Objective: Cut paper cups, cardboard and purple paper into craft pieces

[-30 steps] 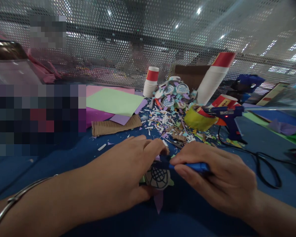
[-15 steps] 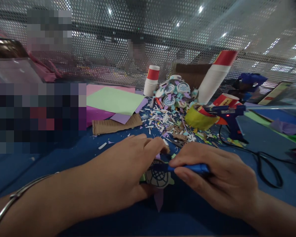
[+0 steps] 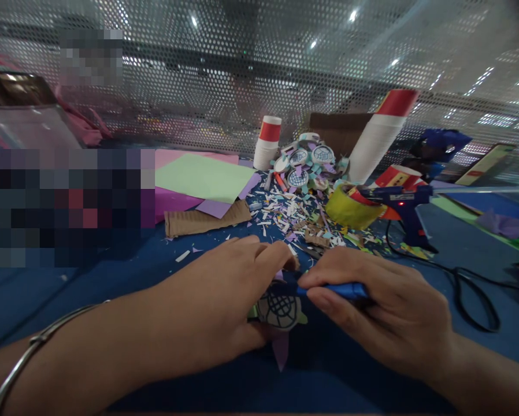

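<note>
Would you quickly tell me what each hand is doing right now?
Left hand: closed on the paper turtle cutout, holding it on the table.
Right hand: closed around a blue pen.

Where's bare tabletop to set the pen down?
Bare blue table lies left of the left hand, below the cardboard strip; more lies right of the right hand, inside the glue gun cord. Paper scraps crowd the middle.
</note>
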Motion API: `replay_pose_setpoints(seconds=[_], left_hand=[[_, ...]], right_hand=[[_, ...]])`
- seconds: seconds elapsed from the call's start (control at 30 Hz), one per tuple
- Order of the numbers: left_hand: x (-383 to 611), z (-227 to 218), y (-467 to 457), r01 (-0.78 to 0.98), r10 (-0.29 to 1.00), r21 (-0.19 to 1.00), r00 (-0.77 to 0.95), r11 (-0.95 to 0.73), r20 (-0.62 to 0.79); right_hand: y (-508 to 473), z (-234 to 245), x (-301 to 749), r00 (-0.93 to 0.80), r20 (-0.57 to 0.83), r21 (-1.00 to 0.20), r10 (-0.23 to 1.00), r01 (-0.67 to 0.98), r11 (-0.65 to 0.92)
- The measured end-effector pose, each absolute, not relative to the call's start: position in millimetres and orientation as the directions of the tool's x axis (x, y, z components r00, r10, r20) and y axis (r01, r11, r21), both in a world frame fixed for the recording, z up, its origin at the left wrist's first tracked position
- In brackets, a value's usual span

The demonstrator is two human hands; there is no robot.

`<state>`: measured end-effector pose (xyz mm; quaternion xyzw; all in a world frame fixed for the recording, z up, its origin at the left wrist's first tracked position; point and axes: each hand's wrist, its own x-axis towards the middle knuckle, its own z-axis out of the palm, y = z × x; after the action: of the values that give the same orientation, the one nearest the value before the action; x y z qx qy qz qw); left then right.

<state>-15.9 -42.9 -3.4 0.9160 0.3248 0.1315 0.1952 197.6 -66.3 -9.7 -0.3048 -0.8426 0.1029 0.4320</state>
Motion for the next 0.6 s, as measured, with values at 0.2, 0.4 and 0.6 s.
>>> replay_pose_setpoints(seconds=[0.2, 0.4, 0.6], left_hand=[[-14.9, -1.8, -42.6, 0.545, 0.649, 0.455, 0.754, -0.705, 0.102], [-15.5, -2.2, -41.9, 0.546, 0.647, 0.463, 0.758, -0.698, 0.081], [-14.6, -0.3, -42.3, 0.550, 0.646, 0.468, 0.761, -0.692, 0.060]], right_hand=[[-68.0, -8.5, 197.8, -0.435, 0.666, -0.429, 0.605, 0.440, 0.789], [-68.9, -9.5, 197.3, -0.494, 0.638, -0.431, 0.591, 0.407, 0.805], [-69.8, -6.3, 199.0, -0.500, 0.632, -0.431, 0.592, 0.408, 0.805]])
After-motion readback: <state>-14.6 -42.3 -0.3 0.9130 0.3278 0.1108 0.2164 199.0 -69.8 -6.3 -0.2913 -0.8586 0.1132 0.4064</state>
